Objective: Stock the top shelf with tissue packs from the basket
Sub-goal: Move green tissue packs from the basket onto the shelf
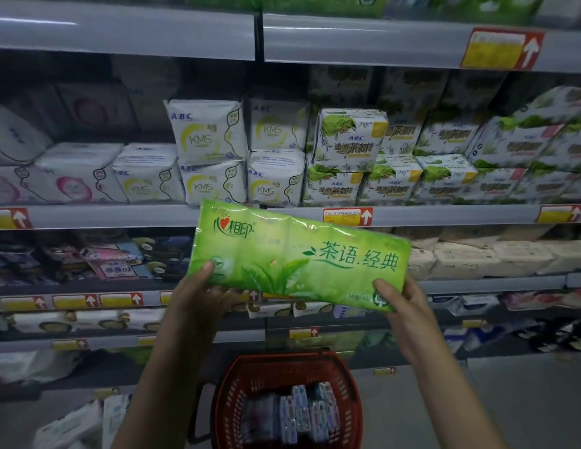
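Note:
I hold a long green tissue pack (299, 254) in front of the shelves, tilted down to the right. My left hand (201, 293) grips its lower left end, thumb on the front. My right hand (402, 303) grips its lower right end the same way. Below, on the floor, stands the red basket (352, 384) with several bluish packs (295, 413) inside. The top shelf (363, 40) runs along the top of the view, with green packs (315, 3) just visible on it at the right.
The shelf at chest height (120, 217) carries white and green pad packs (211, 137). Lower shelves (477, 285) are full of mixed goods. Red-and-yellow price tags (503, 48) hang on the shelf edges. Grey floor (526, 400) lies to the right of the basket.

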The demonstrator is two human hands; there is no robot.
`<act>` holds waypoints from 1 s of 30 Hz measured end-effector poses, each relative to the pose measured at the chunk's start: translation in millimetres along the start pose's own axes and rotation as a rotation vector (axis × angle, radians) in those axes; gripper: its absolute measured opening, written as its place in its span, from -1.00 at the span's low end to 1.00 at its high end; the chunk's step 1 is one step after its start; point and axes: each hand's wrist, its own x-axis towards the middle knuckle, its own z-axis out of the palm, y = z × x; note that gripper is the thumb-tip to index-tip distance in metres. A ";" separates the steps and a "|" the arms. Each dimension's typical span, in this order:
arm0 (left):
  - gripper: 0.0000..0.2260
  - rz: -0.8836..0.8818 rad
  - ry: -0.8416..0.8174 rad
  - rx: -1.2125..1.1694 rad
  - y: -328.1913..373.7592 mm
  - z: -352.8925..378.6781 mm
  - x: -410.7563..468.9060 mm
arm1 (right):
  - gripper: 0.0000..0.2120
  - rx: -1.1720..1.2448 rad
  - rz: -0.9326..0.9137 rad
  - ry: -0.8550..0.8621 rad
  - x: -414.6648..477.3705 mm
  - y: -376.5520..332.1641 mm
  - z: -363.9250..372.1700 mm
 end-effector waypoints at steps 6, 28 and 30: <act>-0.22 0.166 -0.149 0.312 12.0 -16.5 2.8 | -0.19 -0.059 -0.141 -0.019 9.1 -30.1 -11.9; -0.34 0.418 -0.189 0.479 71.4 37.0 -1.7 | -0.16 -0.073 -0.356 -0.051 32.4 -104.1 -16.1; -0.35 0.441 -0.207 0.468 78.8 41.4 -0.9 | -0.14 -0.076 -0.389 -0.064 36.6 -115.0 -13.0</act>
